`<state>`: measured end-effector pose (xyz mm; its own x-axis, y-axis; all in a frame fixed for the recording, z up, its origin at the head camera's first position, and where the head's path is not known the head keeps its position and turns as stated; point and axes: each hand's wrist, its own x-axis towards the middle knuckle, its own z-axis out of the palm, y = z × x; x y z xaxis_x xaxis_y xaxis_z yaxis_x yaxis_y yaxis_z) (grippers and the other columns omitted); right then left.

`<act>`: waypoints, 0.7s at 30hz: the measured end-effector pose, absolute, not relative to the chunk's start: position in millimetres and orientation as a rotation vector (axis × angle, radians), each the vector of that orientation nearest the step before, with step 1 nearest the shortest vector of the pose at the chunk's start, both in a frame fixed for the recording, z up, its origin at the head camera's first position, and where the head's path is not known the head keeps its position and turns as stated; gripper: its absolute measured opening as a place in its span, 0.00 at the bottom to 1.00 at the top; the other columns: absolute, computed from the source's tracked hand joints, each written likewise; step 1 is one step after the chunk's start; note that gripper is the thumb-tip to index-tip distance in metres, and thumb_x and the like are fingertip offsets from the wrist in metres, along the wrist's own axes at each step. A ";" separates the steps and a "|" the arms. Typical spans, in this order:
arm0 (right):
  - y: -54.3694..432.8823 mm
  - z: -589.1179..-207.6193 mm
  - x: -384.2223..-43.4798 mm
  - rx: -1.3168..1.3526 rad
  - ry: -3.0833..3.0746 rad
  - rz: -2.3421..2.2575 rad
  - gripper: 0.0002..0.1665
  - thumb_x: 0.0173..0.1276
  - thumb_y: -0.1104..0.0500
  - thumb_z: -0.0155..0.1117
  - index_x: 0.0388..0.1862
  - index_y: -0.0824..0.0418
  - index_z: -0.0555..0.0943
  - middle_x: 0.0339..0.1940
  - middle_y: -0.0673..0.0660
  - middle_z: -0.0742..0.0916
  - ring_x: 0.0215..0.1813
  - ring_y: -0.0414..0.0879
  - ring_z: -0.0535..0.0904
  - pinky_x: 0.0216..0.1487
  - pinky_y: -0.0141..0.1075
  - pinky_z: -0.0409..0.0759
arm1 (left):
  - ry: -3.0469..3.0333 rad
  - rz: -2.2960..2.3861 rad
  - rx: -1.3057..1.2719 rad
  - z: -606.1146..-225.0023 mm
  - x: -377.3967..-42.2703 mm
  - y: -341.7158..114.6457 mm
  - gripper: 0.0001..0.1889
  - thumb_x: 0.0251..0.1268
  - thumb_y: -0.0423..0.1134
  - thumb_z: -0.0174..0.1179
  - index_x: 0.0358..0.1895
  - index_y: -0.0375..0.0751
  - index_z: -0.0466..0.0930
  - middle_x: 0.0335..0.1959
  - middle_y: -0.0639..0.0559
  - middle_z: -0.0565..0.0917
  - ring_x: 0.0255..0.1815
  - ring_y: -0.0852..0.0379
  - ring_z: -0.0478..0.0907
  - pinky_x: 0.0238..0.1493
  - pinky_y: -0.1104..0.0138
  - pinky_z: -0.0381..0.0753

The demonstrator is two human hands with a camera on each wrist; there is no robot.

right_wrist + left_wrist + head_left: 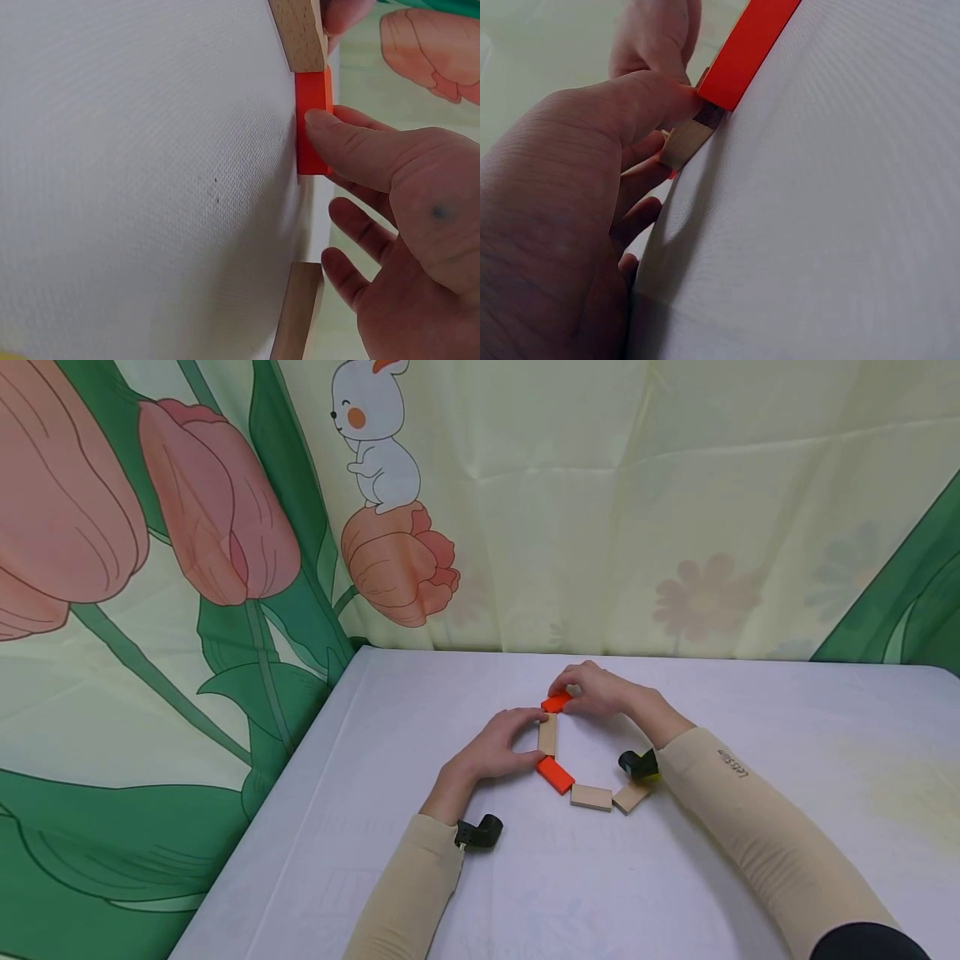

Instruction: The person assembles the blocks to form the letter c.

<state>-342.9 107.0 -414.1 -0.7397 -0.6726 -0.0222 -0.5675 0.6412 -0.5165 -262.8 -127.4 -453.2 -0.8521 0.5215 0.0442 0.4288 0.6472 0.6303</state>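
My right hand [596,689] pinches an orange-red block [313,150] between thumb and fingers, at the far end of a curved row on the table. That block's end meets a plain wooden block [548,735]. Around this wooden block my left hand [498,745] spreads thumb and index finger, one at each end, gripping it lengthwise. The left thumb also lies against the corner of a second orange-red block [556,775], large in the left wrist view. Closer to me the row curves on with a wooden block [592,797] and another angled one [632,796], partly under the right wrist.
A white cloth covers the table [300,860]. Behind it hangs a curtain [562,527] printed with tulips and a rabbit. Black wrist cameras sit on the left cuff [442,843] and right cuff [671,756]. In the right wrist view another wooden block [298,311] stands below the fingers.
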 end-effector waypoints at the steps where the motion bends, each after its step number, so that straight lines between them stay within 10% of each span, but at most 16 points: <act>1: 106.9 -414.1 -343.1 -1.015 2.648 -0.724 0.16 0.67 0.67 0.67 0.53 0.59 0.86 0.54 0.59 0.83 0.61 0.60 0.69 0.63 0.55 0.70 | 2.722 0.983 0.789 -453.1 -262.8 -127.4 0.31 0.65 0.46 0.65 0.72 0.49 0.71 0.71 0.55 0.72 0.73 0.55 0.63 0.72 0.57 0.63; 21: 109.4 -415.3 -344.2 -1.038 2.656 -0.716 0.16 0.68 0.68 0.66 0.53 0.59 0.86 0.55 0.59 0.83 0.61 0.61 0.70 0.63 0.55 0.70 | 2.729 0.968 0.778 -451.7 -262.1 -126.0 0.31 0.65 0.46 0.65 0.72 0.49 0.71 0.70 0.55 0.72 0.73 0.55 0.63 0.72 0.57 0.63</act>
<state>-344.2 109.4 -415.3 -0.7330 -0.6801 -0.0101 -0.5829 0.6358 -0.5060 -262.1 -126.0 -451.7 -0.8557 0.5161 0.0370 0.4241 0.6585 0.6217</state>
